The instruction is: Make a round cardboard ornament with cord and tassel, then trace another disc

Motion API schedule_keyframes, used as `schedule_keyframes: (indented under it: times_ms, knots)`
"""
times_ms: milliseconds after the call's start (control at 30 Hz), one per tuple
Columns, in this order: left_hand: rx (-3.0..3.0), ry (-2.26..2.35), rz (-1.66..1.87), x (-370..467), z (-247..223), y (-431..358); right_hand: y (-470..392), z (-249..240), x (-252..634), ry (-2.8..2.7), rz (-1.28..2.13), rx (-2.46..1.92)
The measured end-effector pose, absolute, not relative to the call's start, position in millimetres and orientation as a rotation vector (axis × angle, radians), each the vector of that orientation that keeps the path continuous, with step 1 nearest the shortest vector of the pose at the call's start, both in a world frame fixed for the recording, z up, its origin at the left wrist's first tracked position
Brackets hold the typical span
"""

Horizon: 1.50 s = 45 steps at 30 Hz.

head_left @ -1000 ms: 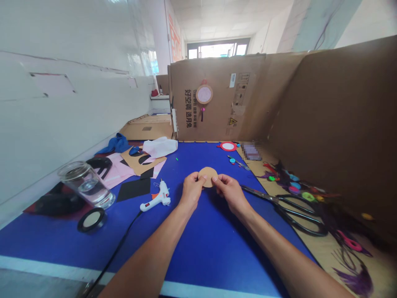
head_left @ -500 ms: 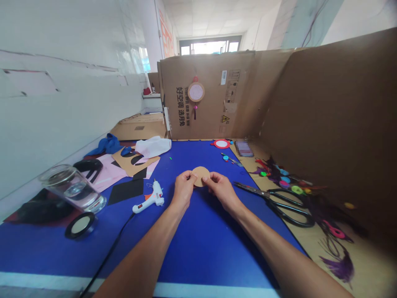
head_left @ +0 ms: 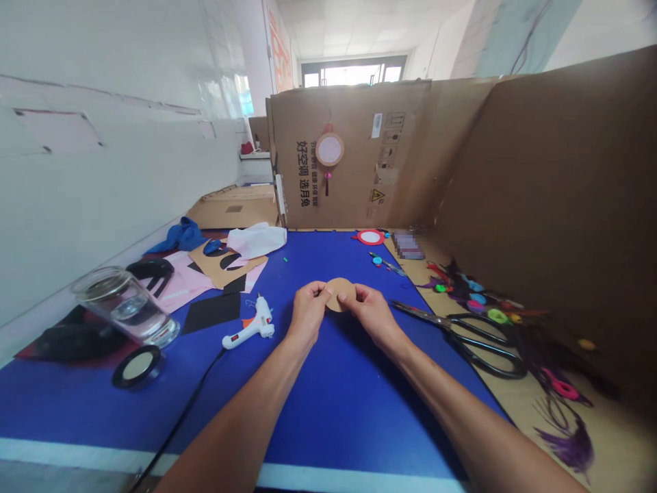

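A round brown cardboard disc (head_left: 339,292) is held just above the blue table mat (head_left: 328,397) near its middle. My left hand (head_left: 306,316) pinches the disc's left edge and my right hand (head_left: 371,315) pinches its right edge. Both sets of fingers are closed on the disc. A white hot glue gun (head_left: 250,329) lies to the left of my left hand, its black cord trailing toward me. Large black scissors (head_left: 465,335) lie to the right of my right hand.
A glass jar (head_left: 126,307) lies tilted at the left, with a black tape roll (head_left: 137,366) in front of it. Paper and card scraps (head_left: 224,270) sit at the back left. Feathers and coloured rings (head_left: 487,308) cover the right side. Cardboard walls (head_left: 538,192) enclose the back and right.
Both hands keep hold of the disc in about the same place. The view has shifted slightly; nothing on the table has moved.
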<state>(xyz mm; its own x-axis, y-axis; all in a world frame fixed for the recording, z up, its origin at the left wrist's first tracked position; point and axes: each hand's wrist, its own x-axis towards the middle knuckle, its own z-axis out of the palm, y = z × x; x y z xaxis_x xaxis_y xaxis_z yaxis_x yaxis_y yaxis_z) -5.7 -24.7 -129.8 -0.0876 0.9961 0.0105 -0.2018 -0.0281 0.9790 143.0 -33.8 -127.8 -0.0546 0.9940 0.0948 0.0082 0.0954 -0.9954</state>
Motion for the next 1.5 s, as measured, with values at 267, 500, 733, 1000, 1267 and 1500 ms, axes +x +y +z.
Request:
schedule_keyframes:
  times_ms: [267,500,733,1000,1267,1500]
  knots:
    - [1.020,1.137,1.373,-5.5,-126.4,-25.9,-31.5,-131.4,143.0,-1.312,1.136,-1.115]
    - [1.109,1.218,1.425,-8.7,-129.5,-21.9,-34.4,-130.7,141.5,-1.332,1.142,-1.096]
    - [1.211,1.196,1.325,-9.4,-132.8,-21.8,-32.3,-133.7,141.4,-1.339,1.118,-1.118]
    - [1.256,1.264,1.387,-9.0,-136.1,-20.5,-30.8,-137.4,140.4,-1.358,1.103,-1.129]
    - [1.135,1.229,1.297,-5.1,-120.7,-28.4,-32.4,-130.8,141.8,-1.256,1.106,-1.115]
    - [1.111,1.175,1.135,-2.2,-115.6,-33.6,-31.6,-129.9,142.7,-1.188,1.108,-1.116]
